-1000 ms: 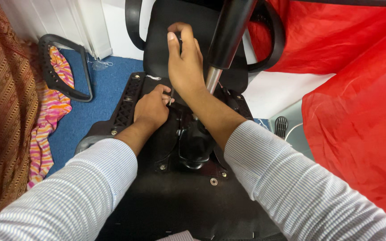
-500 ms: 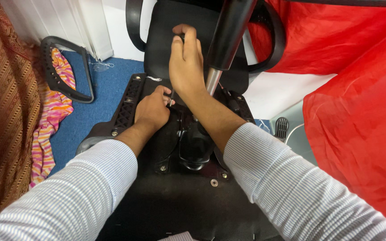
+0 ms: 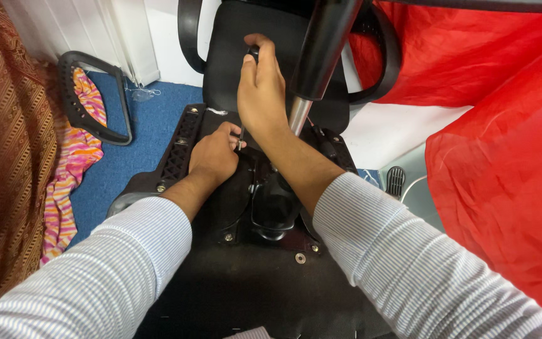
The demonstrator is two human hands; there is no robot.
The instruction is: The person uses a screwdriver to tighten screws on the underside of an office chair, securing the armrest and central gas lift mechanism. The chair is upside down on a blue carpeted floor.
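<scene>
Both arms in striped sleeves reach forward over the upturned black chair seat (image 3: 221,295). The right hand (image 3: 261,94) is raised, with its fingers curled tight around the dark handle of a screwdriver (image 3: 250,69). The thin metal shaft comes straight down out of the fist. The left hand (image 3: 214,157) lies low on the black metal plate (image 3: 271,201) under the seat. Its fingers are closed together around the tip of the shaft, right where it meets the plate.

The screw, if there is one, is hidden under the left fingers. Most of the handle is hidden inside the right fist, so only its top end shows. The shiny chair post (image 3: 318,56) rises just beside the right hand, and its top is cut off by the edge of the picture.

The screwdriver stands nearly upright, above the near left part of the plate. Its shaft is thin and silver and its handle is dark.

A loose black armrest (image 3: 89,100) lies on the blue floor (image 3: 152,119) to the left, well apart from the hands. A big red cloth (image 3: 503,157) covers the right side.
</scene>
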